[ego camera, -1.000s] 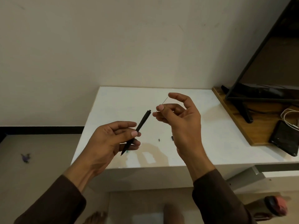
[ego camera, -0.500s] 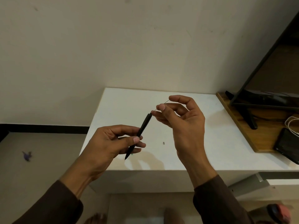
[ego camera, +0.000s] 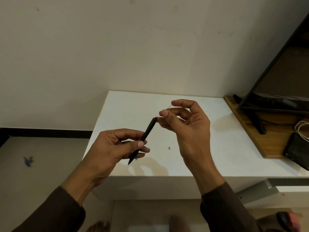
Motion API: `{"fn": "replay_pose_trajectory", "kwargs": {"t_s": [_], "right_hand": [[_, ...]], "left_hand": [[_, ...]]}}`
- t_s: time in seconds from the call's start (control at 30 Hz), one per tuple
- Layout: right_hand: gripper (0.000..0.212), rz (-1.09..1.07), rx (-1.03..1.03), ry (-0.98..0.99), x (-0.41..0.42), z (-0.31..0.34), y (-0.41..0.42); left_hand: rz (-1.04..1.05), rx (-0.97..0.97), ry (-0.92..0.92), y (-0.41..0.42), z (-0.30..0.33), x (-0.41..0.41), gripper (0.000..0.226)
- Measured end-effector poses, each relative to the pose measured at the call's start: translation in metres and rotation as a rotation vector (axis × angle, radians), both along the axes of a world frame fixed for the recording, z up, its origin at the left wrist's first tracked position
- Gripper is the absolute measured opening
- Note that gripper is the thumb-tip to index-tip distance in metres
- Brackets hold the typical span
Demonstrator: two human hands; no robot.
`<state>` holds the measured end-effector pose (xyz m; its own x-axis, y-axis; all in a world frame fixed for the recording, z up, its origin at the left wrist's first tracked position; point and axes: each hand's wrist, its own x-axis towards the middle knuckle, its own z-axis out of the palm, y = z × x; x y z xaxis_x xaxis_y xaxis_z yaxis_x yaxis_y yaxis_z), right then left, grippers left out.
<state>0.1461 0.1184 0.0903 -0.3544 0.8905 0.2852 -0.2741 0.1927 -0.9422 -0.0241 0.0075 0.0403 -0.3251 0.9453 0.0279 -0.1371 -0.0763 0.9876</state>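
Left hand grips pen — right hand pinches wire.

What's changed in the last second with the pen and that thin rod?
The right hand has brought the thin rod it pinches to the upper end of the black pen; a small gap lay between them before, now the rod's tip meets that end. The left hand grips the pen at the same tilt, and the small dark piece still lies on the white table.

Table: white top.
Small dark bit: near centre, toward 6 o'clock.
Wooden board: 3 o'clock edge, lying flat.
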Motion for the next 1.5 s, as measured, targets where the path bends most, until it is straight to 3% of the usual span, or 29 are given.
{"fn": "replay_pose_trajectory", "kwargs": {"t_s": [1.5], "right_hand": [[0.018,-0.023,0.11,-0.08,0.0,-0.001,-0.001]], "left_hand": [[0.025,-0.027,0.043,-0.007,0.019,0.007,0.024]]}}
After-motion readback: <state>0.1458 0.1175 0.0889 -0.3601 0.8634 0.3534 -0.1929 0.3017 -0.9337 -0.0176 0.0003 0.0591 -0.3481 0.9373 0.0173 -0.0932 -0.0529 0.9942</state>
